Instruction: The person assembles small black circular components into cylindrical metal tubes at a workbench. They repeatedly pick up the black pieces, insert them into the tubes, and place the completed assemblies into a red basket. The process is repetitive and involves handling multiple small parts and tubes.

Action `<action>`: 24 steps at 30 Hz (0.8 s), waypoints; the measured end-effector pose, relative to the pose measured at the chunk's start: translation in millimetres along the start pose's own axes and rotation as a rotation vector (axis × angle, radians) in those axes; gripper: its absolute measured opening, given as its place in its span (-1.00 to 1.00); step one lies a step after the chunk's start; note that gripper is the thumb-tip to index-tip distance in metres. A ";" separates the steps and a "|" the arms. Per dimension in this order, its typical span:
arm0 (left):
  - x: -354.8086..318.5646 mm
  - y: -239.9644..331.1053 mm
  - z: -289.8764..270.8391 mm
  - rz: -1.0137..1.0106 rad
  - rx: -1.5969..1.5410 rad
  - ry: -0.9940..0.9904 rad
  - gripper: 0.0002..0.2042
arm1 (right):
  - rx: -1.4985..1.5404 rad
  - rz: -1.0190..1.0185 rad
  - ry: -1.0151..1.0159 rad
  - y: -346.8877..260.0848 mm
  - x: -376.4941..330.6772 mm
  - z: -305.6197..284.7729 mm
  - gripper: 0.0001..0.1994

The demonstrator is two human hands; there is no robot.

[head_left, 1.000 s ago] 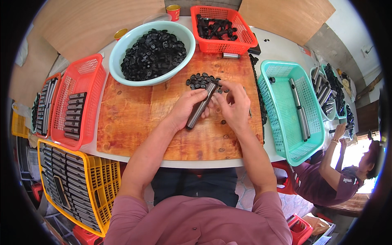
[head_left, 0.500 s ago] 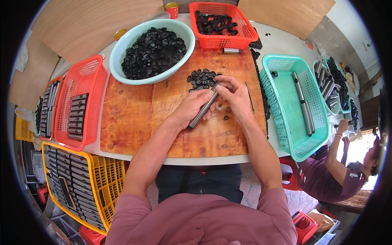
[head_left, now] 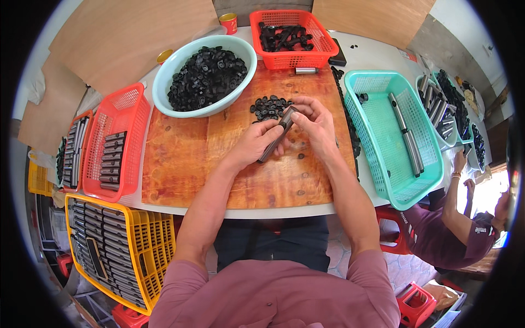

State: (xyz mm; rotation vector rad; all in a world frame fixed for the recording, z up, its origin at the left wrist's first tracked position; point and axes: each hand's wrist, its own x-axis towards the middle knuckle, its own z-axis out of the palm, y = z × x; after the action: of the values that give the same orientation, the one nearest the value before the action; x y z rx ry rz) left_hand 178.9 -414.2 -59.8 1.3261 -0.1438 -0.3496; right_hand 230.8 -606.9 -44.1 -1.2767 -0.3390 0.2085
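A dark grey metal tube slants between my two hands above the wooden board. Around its middle, my left hand is closed, with the thumb lying along the top. At the upper end, my right hand is closed with thumb and fingertips on the tube. A black fitting shows near that end; whether a small piece sits under my right fingers cannot be made out. Just beyond my hands lies a pile of small black oval pieces on the wooden board.
A light blue basin of black pieces stands at back left, a red basket behind. Left are another red basket and a yellow crate, both with tubes. Right: a green basket with tubes, and a co-worker.
The view has shifted slightly, and the surroundings sit a little differently in it. Both hands stay on the tube, whose lower end has risen a little.
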 end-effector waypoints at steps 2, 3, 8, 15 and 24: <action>-0.2 -4.1 2.3 0.028 0.048 0.032 -0.69 | 0.016 0.001 -0.017 5.2 1.4 -4.0 -0.56; 0.3 -5.2 0.7 0.047 0.081 0.033 -0.69 | 0.025 0.000 -0.026 6.3 2.4 -5.6 -0.56; -15.5 5.9 3.0 0.070 0.424 0.137 -0.71 | -0.348 -0.068 -0.083 1.5 -1.4 -5.0 -0.69; -62.9 0.5 5.7 0.338 1.130 0.271 -0.72 | -0.692 -0.228 -0.336 5.4 -3.1 -5.3 -0.73; -53.4 -3.1 -4.4 0.577 1.606 0.215 -0.63 | -0.769 -0.210 -0.446 12.8 -1.3 -11.7 -0.79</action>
State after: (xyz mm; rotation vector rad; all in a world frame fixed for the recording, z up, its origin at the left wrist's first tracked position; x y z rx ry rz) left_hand 129.5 -393.1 -58.7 2.7610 -0.7010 0.5729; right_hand 234.3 -614.2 -59.5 -1.9338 -0.9990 0.1874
